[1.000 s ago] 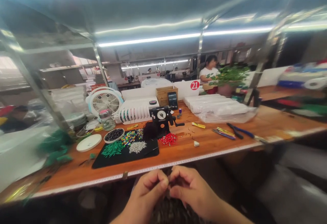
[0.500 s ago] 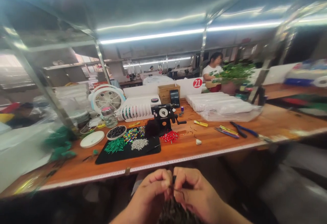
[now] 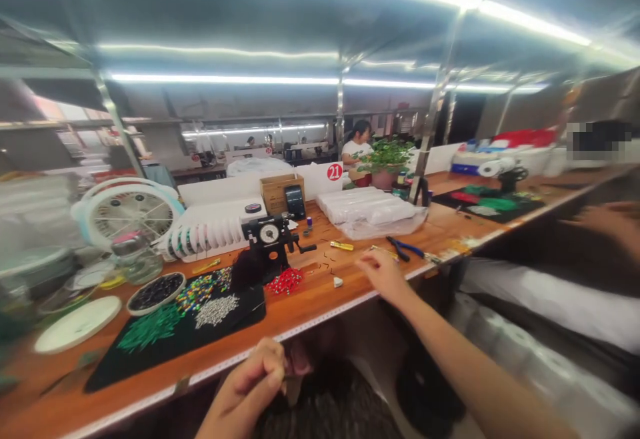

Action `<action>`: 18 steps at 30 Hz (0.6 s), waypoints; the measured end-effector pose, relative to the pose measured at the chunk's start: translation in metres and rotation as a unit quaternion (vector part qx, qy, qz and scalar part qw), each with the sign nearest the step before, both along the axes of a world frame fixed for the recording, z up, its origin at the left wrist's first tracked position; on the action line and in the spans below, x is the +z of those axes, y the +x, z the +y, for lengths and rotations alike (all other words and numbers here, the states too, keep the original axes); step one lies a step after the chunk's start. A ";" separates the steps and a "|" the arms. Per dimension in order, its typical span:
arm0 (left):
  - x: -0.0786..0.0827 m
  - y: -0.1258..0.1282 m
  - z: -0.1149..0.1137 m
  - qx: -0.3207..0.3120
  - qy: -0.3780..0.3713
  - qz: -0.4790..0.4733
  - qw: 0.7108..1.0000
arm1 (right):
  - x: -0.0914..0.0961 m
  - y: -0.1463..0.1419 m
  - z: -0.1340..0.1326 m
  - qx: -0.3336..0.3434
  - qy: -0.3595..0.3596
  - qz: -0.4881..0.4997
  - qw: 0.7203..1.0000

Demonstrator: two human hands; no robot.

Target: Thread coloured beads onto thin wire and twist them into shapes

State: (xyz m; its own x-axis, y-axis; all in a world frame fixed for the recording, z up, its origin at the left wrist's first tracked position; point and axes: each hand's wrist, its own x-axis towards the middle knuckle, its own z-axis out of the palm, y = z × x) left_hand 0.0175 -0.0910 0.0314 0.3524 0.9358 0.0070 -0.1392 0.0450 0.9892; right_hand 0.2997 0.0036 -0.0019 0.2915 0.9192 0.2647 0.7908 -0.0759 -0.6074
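Note:
My left hand (image 3: pixel 257 379) is low in front of me, below the table edge, with thumb and fingers pinched on a thin dark piece that I cannot make out. A dark textured mass (image 3: pixel 340 405) lies in my lap beside it. My right hand (image 3: pixel 383 272) reaches out over the wooden table (image 3: pixel 320 302), fingers loosely apart and holding nothing that I can see. It is nearest the blue-handled pliers (image 3: pixel 407 249) and a yellow tool (image 3: pixel 343 245).
A black mat (image 3: pixel 190 339) carries piles of green (image 3: pixel 150 335), silver (image 3: pixel 216 310) and mixed beads; red beads (image 3: pixel 285 281) lie beside a black dial device (image 3: pixel 267 239). A fan (image 3: pixel 127 212), a bead bowl (image 3: pixel 155 292) and clear bags (image 3: pixel 370 212) stand behind. Another person's hand (image 3: pixel 615 222) is at right.
My right hand has left my left hand and stretched out to the table near the pliers. The view has swung, so the table now sits further left.

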 end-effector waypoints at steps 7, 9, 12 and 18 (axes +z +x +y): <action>0.001 0.000 -0.001 0.024 -0.112 -0.149 0.982 | -0.019 0.109 0.067 -0.171 -0.124 -0.088 0.973; 0.000 0.001 -0.001 0.029 -0.134 -0.165 0.977 | -0.028 0.113 0.069 -0.153 -0.130 -0.108 0.974; -0.002 0.000 -0.002 0.059 -0.152 -0.172 0.971 | -0.034 0.111 0.065 -0.148 -0.114 -0.135 0.973; -0.005 -0.002 -0.004 0.142 -0.199 -0.225 0.943 | -0.020 0.080 0.033 -0.167 -0.010 -0.128 0.977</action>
